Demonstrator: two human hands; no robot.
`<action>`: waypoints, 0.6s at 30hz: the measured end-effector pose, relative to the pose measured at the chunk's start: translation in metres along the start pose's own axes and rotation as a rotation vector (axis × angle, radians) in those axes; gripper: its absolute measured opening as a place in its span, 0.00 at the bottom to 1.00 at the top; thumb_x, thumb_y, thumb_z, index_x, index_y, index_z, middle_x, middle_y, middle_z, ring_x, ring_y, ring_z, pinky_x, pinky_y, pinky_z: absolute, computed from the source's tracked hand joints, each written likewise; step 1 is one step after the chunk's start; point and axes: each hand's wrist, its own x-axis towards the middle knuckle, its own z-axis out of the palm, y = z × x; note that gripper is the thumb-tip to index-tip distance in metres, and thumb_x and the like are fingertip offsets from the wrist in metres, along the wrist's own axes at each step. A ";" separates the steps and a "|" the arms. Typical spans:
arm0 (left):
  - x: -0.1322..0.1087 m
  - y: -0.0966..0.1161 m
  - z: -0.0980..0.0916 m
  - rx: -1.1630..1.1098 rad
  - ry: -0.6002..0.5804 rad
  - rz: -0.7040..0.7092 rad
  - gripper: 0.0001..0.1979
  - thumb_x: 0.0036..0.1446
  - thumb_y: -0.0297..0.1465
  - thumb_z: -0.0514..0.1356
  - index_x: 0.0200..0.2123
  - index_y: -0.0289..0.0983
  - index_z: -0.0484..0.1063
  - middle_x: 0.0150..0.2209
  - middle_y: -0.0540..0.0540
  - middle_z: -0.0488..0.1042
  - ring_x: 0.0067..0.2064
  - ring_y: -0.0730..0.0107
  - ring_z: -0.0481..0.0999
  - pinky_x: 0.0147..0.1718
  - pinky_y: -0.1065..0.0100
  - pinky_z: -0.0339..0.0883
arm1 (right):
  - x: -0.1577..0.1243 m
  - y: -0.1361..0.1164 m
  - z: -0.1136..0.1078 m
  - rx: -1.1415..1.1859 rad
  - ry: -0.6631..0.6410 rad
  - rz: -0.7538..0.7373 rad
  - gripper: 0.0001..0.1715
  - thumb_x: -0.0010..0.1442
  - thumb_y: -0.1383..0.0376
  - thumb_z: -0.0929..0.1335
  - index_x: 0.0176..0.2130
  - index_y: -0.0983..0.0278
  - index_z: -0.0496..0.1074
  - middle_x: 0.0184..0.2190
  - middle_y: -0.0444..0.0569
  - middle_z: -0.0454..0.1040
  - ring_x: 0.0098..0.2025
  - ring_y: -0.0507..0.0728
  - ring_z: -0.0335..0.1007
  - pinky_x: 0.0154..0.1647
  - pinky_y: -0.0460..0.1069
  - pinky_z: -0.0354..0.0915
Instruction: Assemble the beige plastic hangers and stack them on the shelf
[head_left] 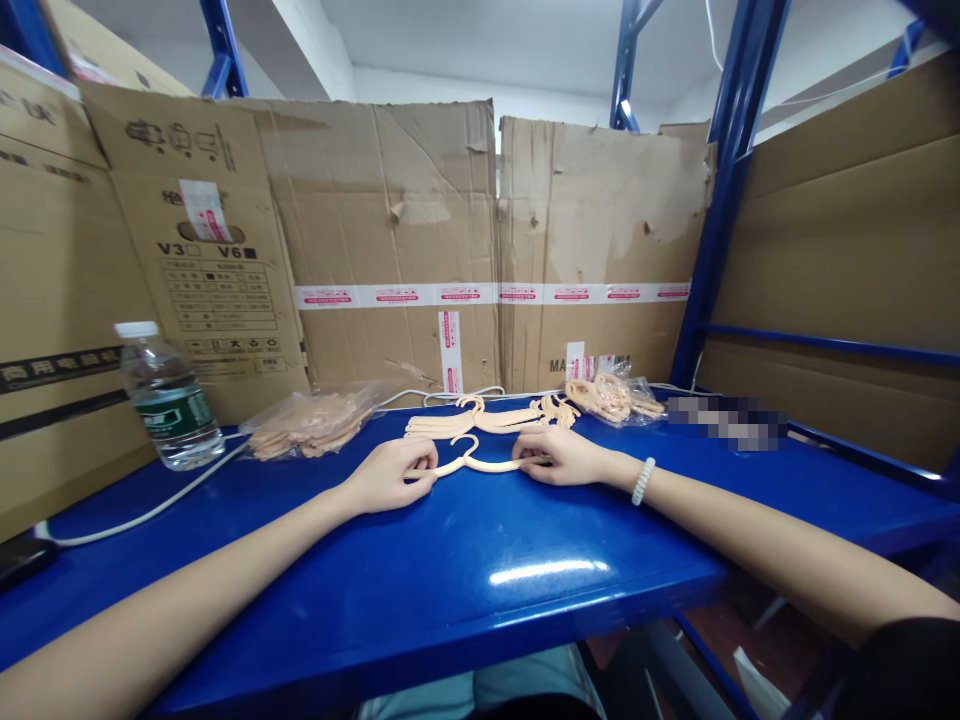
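Between my hands is a small cream-coloured clothes hanger (491,465), its hook pointing away from me. My left hand (391,474) pinches its left arm, and my right hand (562,456) grips the right arm; the ends are partly hidden by my fingers. Just behind it lies a row of similar hangers (439,425), stacked close together with their hooks bunched. More hanger hooks (556,410) cluster to the right of that stack.
A clear bag of hangers (315,420) lies at left, another bag (611,397) at back right. A water bottle (176,410) stands on the blue table (420,580) near a white cable (150,520). Cardboard sheets (397,230) wall the back; a blue post (724,190) rises at right.
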 end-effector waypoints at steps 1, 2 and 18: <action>0.000 0.000 0.000 0.001 -0.002 0.000 0.03 0.51 0.29 0.54 0.28 0.36 0.66 0.26 0.50 0.70 0.29 0.71 0.67 0.29 0.71 0.56 | 0.000 0.000 0.000 0.000 -0.001 0.000 0.08 0.52 0.73 0.65 0.35 0.66 0.70 0.31 0.46 0.70 0.28 0.51 0.63 0.29 0.45 0.58; 0.000 0.000 0.000 0.001 -0.004 -0.002 0.03 0.51 0.29 0.54 0.28 0.36 0.66 0.26 0.50 0.70 0.29 0.71 0.67 0.29 0.71 0.56 | 0.000 0.000 0.000 -0.001 -0.001 0.001 0.08 0.52 0.73 0.65 0.35 0.66 0.70 0.31 0.46 0.70 0.28 0.51 0.63 0.29 0.45 0.58; 0.000 0.001 -0.002 -0.003 0.008 -0.007 0.02 0.50 0.28 0.54 0.28 0.37 0.67 0.23 0.53 0.67 0.26 0.73 0.64 0.27 0.72 0.54 | -0.001 0.001 0.000 -0.008 -0.003 -0.017 0.07 0.53 0.73 0.65 0.35 0.66 0.70 0.33 0.48 0.70 0.32 0.53 0.65 0.33 0.46 0.61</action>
